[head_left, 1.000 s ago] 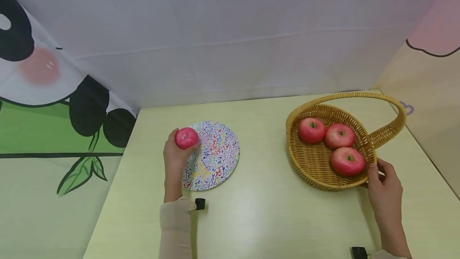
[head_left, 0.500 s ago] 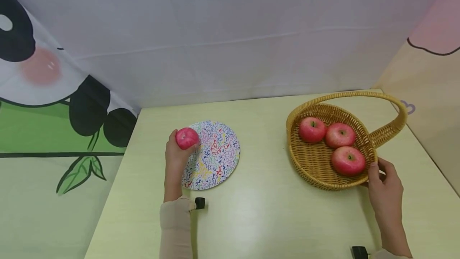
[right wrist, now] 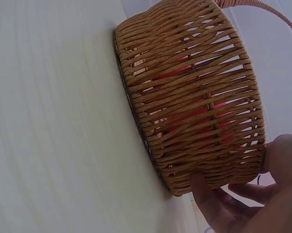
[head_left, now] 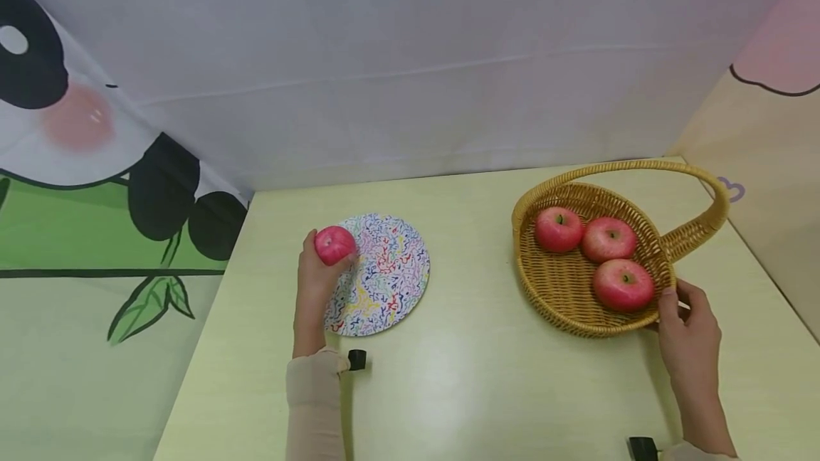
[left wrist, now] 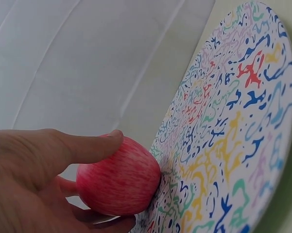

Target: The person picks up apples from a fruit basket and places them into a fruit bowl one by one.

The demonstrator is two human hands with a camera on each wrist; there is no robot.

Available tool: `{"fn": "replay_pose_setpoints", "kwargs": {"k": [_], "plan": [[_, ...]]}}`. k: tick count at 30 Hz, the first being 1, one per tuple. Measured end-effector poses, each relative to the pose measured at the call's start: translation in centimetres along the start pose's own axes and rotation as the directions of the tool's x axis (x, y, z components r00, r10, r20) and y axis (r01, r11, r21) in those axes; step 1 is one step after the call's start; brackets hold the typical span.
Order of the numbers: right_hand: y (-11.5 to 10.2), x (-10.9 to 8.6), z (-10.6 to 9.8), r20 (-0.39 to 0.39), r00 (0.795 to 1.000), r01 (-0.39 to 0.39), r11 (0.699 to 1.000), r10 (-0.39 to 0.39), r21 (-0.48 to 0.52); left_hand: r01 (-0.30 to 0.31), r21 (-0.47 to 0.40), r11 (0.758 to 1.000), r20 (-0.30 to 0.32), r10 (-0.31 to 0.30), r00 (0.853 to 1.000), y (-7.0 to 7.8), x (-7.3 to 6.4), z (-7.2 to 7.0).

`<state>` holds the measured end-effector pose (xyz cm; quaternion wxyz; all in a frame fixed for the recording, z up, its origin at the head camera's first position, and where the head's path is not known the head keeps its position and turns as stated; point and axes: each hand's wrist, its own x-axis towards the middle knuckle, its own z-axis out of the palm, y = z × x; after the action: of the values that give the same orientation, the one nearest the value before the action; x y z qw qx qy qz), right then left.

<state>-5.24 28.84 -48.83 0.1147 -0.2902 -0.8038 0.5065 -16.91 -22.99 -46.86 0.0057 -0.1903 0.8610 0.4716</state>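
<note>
My left hand (head_left: 315, 279) grips a red apple (head_left: 335, 245) over the left part of a round, flat board (head_left: 391, 283) patterned in colourful squiggles. In the left wrist view, thumb and fingers wrap the apple (left wrist: 121, 179), whose lower side appears to meet the board (left wrist: 243, 126). On the right, my right hand (head_left: 692, 336) holds the near right rim of a woven basket (head_left: 557, 297) with a tall handle. Three red apples (head_left: 624, 285) lie inside it. From the right wrist, the thumb presses the basket's woven side (right wrist: 199, 107); the other fingertips are partly hidden.
Both things rest on a pale table (head_left: 474, 375), with a wide stretch of tabletop between board and basket. A light grey cloth (head_left: 410, 91) hangs behind the back edge. A cartoon-printed panel (head_left: 173, 233) stands at the left, a beige one (head_left: 762, 183) at the right.
</note>
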Motion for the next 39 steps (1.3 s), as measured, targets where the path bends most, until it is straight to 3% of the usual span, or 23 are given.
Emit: {"fn": "replay_pose_setpoints", "kwargs": {"k": [22, 32, 39], "plan": [[0.2, 0.1, 0.0, -0.010, 1.000, 0.016, 1.000, -0.016, -0.002, -0.029, 0.013, 1.000, -0.023, 0.029, 0.999, 1.0, -0.9, -1.3], [0.3, 0.0, 0.1, -0.001, 1.000, 0.008, 1.000, -0.008, 0.001, -0.085, 0.080, 0.993, -0.098, 0.093, 0.991, 2.2, -1.8, -1.6], [0.2, 0.1, 0.1, -0.001, 1.000, 0.013, 1.000, -0.013, -0.011, -0.143, 0.078, 0.987, -0.112, 0.151, 0.982, 3.4, -2.7, -1.4]]}}
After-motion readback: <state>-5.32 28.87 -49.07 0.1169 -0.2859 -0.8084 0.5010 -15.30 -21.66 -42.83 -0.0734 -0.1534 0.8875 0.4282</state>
